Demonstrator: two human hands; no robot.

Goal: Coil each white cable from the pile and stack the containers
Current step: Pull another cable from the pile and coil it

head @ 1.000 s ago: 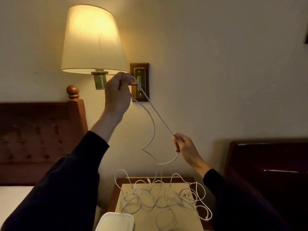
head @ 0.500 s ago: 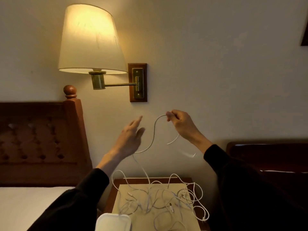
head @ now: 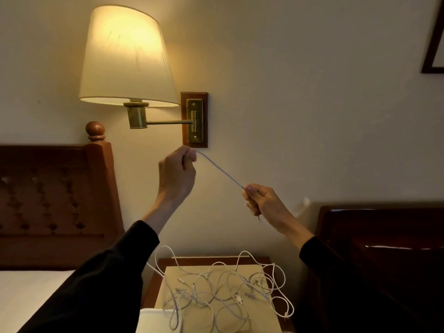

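Observation:
A white cable (head: 219, 169) runs taut between my two hands, raised in front of the wall. My left hand (head: 176, 173) grips its upper end just below the lamp's wall plate. My right hand (head: 263, 201) pinches it lower down to the right, with a short tail hanging under the fist. Below lies the tangled pile of white cables (head: 223, 292) on the nightstand (head: 270, 261). The rim of a white container (head: 153, 319) shows at the bottom edge, partly under a cable.
A lit wall lamp (head: 127, 58) on a brass arm hangs above my left hand. A wooden headboard (head: 55, 200) and a white bed (head: 26, 299) are at left, a dark wooden headboard (head: 384, 248) at right. A picture frame corner (head: 432, 44) is at upper right.
My left hand went from open and reaching to gripping the cable and rose toward the wall plate. My right hand dropped lower and to the right, pulling the cable straight.

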